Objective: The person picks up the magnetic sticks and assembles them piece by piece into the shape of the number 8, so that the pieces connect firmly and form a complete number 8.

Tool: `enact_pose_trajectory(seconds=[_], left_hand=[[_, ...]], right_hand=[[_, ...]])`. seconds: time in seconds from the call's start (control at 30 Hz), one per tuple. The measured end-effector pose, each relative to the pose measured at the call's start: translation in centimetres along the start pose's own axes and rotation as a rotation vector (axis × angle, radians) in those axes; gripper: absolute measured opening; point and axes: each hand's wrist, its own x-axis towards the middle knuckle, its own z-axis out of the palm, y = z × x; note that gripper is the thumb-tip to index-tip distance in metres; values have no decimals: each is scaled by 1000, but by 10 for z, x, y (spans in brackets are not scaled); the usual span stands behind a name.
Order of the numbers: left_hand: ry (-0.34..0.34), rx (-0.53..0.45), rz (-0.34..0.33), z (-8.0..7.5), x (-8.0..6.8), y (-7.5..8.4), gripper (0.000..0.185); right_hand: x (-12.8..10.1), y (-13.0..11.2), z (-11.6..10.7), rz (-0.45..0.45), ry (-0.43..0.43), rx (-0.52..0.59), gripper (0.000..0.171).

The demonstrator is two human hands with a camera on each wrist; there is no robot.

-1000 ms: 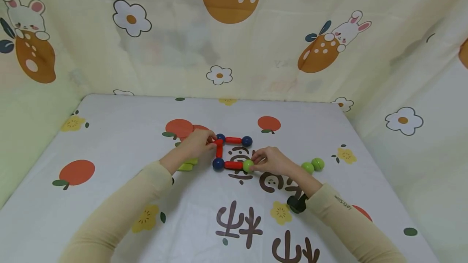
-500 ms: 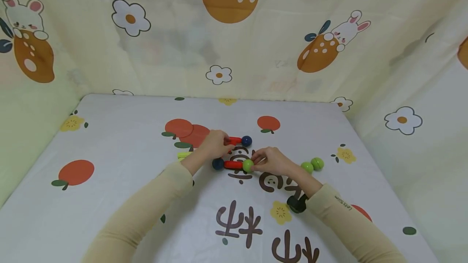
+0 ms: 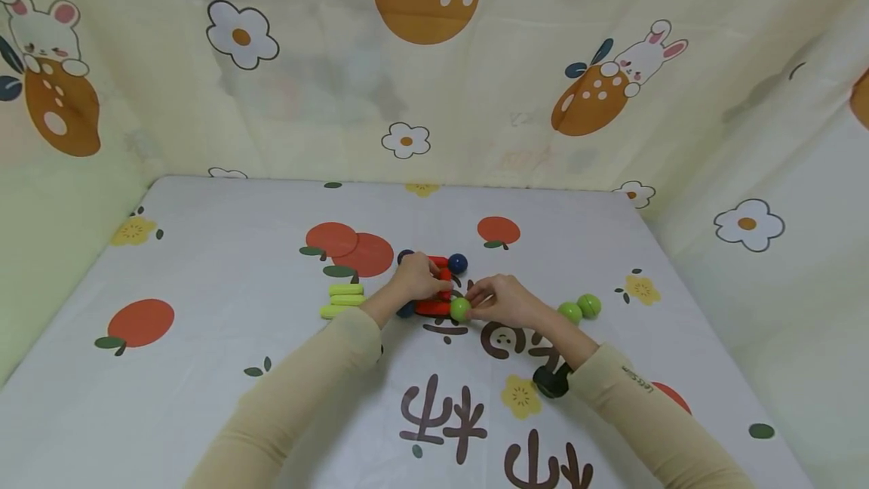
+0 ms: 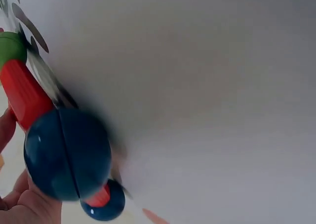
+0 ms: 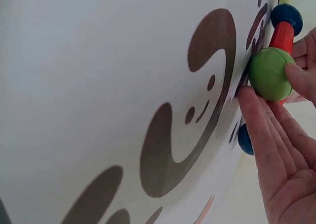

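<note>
Near the middle of the printed worktop (image 3: pixel 204 247), the left hand (image 3: pixel 416 279) is gripping a red plastic rod (image 3: pixel 444 278) while the right hand (image 3: pixel 502 300) is pinching the glossy green ball (image 3: pixel 460 309), seemingly closing the rod-and-ball square; the next move calls for aligning the rod's ends with both balls.

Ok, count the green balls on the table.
3. One green ball is pinched by the right hand at the red rod's end; two green balls lie together to its right. Others may be hidden.
</note>
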Motion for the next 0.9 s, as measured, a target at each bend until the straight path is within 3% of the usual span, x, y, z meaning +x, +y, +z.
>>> enact_pose_trajectory(seconds=[0.17,0.47,0.9], left_hand=[[1,-43,-4,6,5,3,40],[26,-99,-70,11,9,7,38],[0,-16,-23,15,6,15,32]], right_hand=[[-1,-1,-2,3,-6,2,26],[3,-2,-5,-23,-22,13,27],[3,3,-3,-11,-24,-3,25]])
